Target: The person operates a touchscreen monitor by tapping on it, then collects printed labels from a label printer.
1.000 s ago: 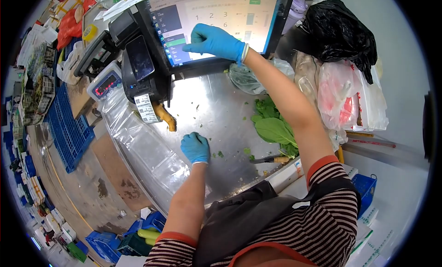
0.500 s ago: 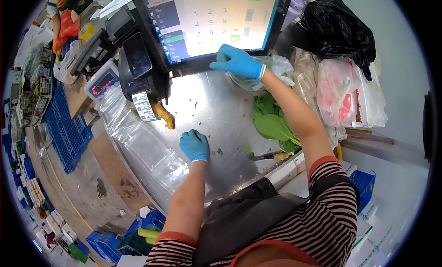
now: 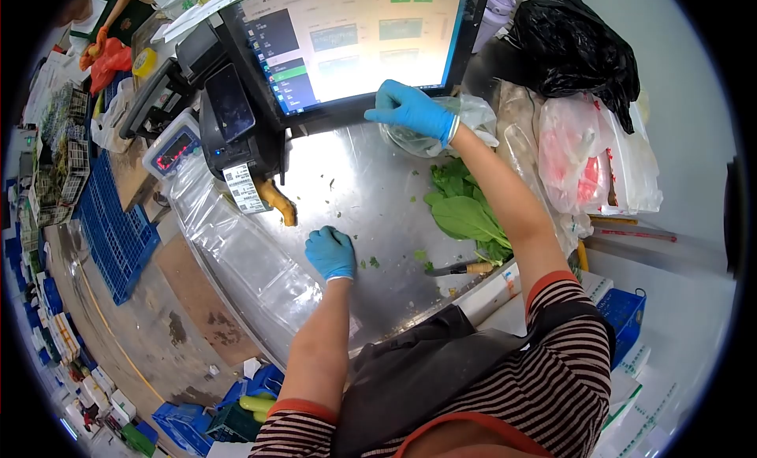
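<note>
- Blue-gloved left hand (image 3: 330, 253) was curled shut on the shiny metal surface (image 3: 378, 186).
- Blue-gloved right hand (image 3: 414, 111), half open, empty, was near the lower edge of the lit black-framed monitor (image 3: 347, 48).

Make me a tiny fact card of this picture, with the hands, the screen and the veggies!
Left hand: blue-gloved, curled, on metal table
Right hand: blue-gloved, near screen's lower edge
Screen: lit
Leafy greens: on table, right side
Knife: wooden handle, beside greens
Label strip: hanging from printer
</note>
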`<act>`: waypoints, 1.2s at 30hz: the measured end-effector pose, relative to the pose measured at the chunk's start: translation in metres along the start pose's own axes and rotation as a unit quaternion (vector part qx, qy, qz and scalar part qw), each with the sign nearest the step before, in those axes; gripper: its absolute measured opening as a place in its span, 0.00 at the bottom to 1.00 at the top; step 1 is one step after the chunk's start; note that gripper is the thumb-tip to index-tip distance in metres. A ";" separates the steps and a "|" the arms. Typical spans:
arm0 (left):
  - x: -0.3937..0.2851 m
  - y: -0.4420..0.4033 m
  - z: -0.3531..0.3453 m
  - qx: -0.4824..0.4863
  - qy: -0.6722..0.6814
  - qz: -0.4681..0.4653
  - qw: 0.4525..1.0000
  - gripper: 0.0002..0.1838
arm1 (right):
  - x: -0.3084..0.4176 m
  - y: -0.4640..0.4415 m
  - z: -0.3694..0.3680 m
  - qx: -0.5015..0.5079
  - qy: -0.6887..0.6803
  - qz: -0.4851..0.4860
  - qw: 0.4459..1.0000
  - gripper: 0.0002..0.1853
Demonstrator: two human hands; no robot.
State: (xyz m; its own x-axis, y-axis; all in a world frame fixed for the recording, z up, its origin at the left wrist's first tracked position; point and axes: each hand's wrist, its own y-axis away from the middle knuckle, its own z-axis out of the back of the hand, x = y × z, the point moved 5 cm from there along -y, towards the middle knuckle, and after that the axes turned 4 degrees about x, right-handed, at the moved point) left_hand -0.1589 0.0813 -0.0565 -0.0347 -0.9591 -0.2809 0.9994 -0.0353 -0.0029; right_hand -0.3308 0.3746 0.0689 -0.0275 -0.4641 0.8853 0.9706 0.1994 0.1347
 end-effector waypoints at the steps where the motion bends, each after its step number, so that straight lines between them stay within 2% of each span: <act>1: 0.000 0.000 -0.001 0.000 -0.003 0.002 1.000 0.07 | 0.002 0.000 -0.002 0.001 -0.005 0.006 1.000 0.22; 8: -0.001 0.000 0.001 0.005 0.010 -0.003 1.000 0.05 | 0.023 0.000 -0.006 0.000 -0.038 0.032 0.999 0.21; 14: 0.001 0.001 -0.001 0.007 0.006 -0.003 1.000 0.06 | 0.042 0.005 -0.011 0.014 -0.095 0.015 0.995 0.20; 20: 0.000 0.000 0.001 0.009 0.007 -0.001 1.000 0.06 | 0.045 0.005 -0.014 0.016 -0.096 0.012 0.995 0.18; 36: 0.001 0.001 -0.001 0.012 0.002 -0.001 1.000 0.06 | 0.068 -0.015 0.006 0.003 0.005 0.035 0.999 0.24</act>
State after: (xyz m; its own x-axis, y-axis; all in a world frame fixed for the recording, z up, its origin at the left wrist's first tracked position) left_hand -0.1582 0.0806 -0.0576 -0.0368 -0.9576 -0.2856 0.9989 -0.0440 0.0189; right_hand -0.3488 0.3455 0.1296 0.0427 -0.4576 0.8881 0.9688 0.2361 0.0751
